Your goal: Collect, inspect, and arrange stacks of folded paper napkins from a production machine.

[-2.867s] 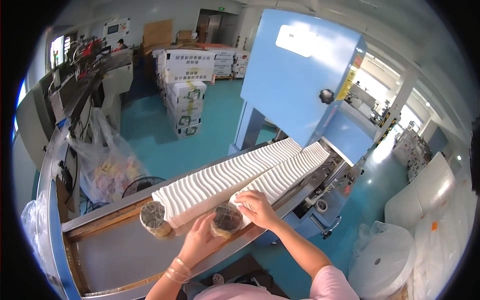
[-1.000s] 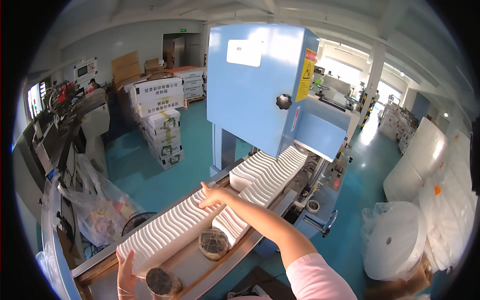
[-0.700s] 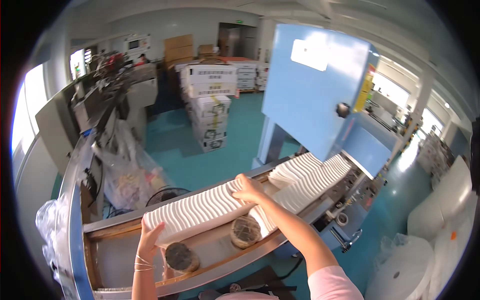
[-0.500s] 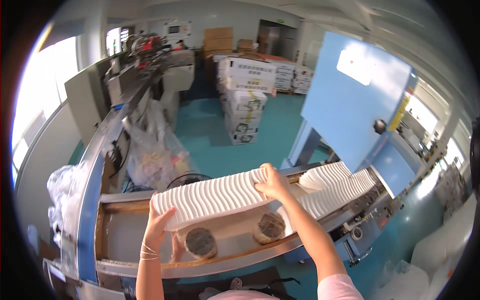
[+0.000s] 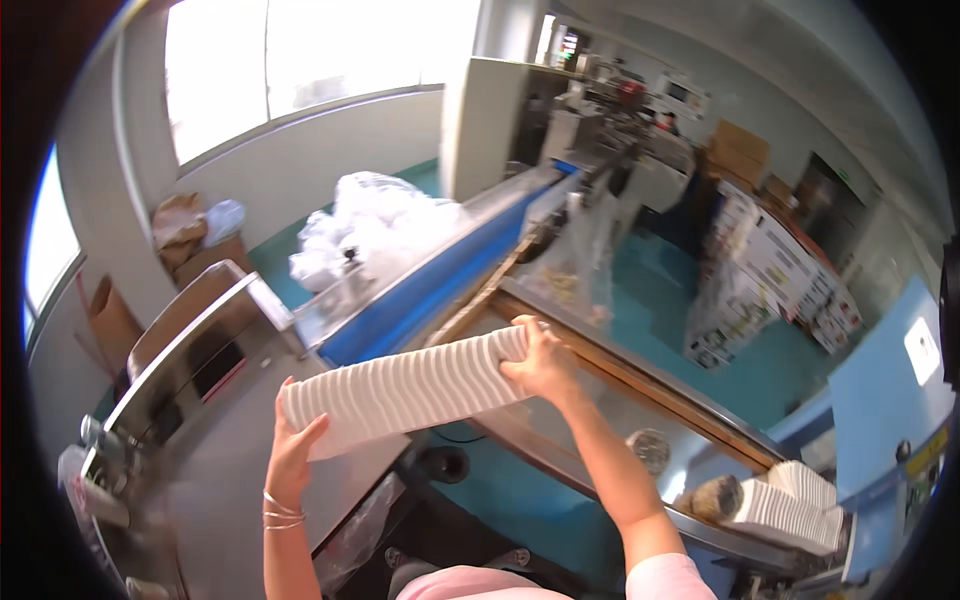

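Observation:
A long row of thin white pieces with wavy edges [image 5: 410, 390], packed face to face, is held up in front of me; I cannot tell what kind of pieces they are. My left hand [image 5: 293, 445] closes round its left end, with the thumb on the near side. At the other end, my right hand [image 5: 542, 367] grips the row, pressing it inward. The row is roughly level, its right end slightly higher. It hangs between a grey metal table [image 5: 235, 475] on the left and a wood-edged trough [image 5: 645, 400] on the right.
More such white rows [image 5: 785, 510] lie at the trough's right end, near a blue machine [image 5: 890, 390]. Two round, wrapped lumps, one grey [image 5: 650, 452] and one brown [image 5: 716, 498], sit in the trough. A blue conveyor belt [image 5: 430, 270] runs beyond the table.
The view has swung left, bringing in the metal table and windows. Both hands have carried the white row leftward from above the trough, keeping their grip on its ends.

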Tool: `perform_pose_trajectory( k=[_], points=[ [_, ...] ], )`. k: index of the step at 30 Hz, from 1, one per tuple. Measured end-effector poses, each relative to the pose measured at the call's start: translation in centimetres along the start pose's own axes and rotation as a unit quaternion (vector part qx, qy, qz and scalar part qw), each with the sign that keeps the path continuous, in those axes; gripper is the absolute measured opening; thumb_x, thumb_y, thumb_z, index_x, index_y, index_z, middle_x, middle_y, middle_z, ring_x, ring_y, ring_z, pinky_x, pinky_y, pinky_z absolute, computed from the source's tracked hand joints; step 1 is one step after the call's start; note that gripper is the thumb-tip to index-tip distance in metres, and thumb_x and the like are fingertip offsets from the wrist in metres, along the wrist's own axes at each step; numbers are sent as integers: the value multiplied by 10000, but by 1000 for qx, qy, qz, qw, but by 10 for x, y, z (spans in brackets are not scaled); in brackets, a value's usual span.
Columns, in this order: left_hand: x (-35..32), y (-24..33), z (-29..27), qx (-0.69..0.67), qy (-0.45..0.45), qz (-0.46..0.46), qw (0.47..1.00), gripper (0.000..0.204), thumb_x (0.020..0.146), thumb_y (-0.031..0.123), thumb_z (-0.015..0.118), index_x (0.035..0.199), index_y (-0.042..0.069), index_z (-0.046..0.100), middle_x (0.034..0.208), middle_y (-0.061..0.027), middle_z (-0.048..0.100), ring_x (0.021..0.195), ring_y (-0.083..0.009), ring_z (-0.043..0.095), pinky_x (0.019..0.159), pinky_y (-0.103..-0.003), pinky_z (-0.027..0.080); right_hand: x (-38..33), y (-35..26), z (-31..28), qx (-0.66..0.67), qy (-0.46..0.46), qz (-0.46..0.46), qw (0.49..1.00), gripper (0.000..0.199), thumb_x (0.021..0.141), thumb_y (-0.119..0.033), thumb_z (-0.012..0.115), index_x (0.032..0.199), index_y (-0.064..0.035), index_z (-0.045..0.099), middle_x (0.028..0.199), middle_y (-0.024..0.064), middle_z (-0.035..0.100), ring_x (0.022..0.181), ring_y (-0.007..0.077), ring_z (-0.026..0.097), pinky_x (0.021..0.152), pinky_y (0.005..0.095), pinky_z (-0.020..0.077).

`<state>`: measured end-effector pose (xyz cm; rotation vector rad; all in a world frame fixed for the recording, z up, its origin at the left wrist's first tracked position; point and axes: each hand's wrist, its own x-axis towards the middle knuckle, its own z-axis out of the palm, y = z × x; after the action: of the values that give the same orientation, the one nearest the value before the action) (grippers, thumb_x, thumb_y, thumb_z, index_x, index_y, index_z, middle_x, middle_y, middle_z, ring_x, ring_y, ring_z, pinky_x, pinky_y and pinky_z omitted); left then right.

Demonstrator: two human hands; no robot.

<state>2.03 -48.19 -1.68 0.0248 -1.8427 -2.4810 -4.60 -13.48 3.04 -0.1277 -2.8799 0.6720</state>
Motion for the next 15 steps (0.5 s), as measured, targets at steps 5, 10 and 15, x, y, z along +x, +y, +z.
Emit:
perform_pose_trajectory(
  k=[5,10,15],
  points=[
    [-88,10,-191,50,167,-16,985,826,758,119,694,1402,93,177,1220,-93,455,1145,-219,449,980,-352,359,-8,-173,129,-20,-159,-162,974,702,604,-352,625,1238,-156,394,1103,209,538,1004,370,568,862,450,456],
    [-148,7,-295,71,284,-106,950,842,796,270,678,1407,48,145,1332,-141,381,1224,-244,381,1023,-349,298,-15,-249,225,-46,-310,-203,928,766,645,-438,661,1286,-145,359,1096,200,551,1012,348,570,869,416,453],
    [-171,13,-342,223,315,-83,919,909,794,404,664,1434,94,98,1359,-175,350,1231,-282,380,1022,-367,302,34,-227,261,276,-370,-149,875,791,839,-558,514,1408,-89,228,1226,201,515,1109,245,514,947,324,378]
  ],
)
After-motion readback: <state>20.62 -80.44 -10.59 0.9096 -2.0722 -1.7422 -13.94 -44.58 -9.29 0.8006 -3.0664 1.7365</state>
